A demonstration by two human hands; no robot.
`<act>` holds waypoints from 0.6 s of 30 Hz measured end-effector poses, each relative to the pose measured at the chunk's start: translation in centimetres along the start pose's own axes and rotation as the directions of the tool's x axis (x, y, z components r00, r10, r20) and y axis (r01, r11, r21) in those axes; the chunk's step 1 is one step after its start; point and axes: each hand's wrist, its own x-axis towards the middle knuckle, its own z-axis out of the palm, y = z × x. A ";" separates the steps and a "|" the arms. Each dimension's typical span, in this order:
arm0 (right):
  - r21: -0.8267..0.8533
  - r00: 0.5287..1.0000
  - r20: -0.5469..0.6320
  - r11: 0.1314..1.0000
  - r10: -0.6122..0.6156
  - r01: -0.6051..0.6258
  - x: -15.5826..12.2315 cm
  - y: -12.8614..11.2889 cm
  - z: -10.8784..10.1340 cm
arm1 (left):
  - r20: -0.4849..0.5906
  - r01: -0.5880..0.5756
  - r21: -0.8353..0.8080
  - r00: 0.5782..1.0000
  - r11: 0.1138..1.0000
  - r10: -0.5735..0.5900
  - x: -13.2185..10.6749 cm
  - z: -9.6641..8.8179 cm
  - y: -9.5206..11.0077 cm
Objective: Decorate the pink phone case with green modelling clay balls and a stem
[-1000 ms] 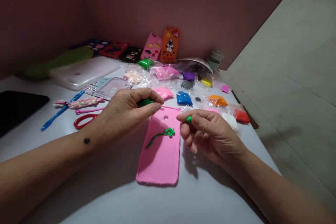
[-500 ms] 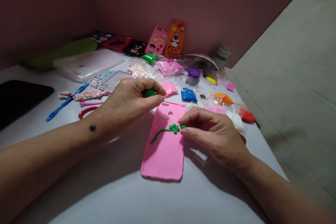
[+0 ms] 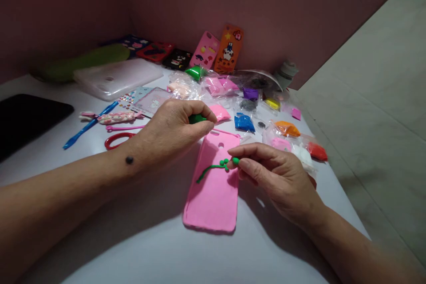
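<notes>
A pink phone case lies flat on the white table. On it a thin green clay stem curves up to several small green clay balls. My right hand hovers over the case's right edge, thumb and fingers pinching a small green clay piece. Above the top left of the case is my left hand, closed round a larger lump of green clay, mostly hidden by the fingers. A dark clay dot sits on my left wrist.
Bagged coloured clay, such as a blue packet and an orange packet, spreads behind and right. Decorated cases, one orange, lean on the pink wall. Left are a blue tool, a red ring handle and a black slab.
The view has shifted slightly, so everything sits a little further right. My right fingers have re-angled around the green clay piece and now cover some of the balls. My left hand keeps its grip.
</notes>
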 end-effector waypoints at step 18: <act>0.554 0.969 0.035 0.803 0.244 -0.222 0.9 -0.1 0.0 | 0.285 -0.080 -0.179 0.950 0.981 0.129 -1.1 0.6 -0.2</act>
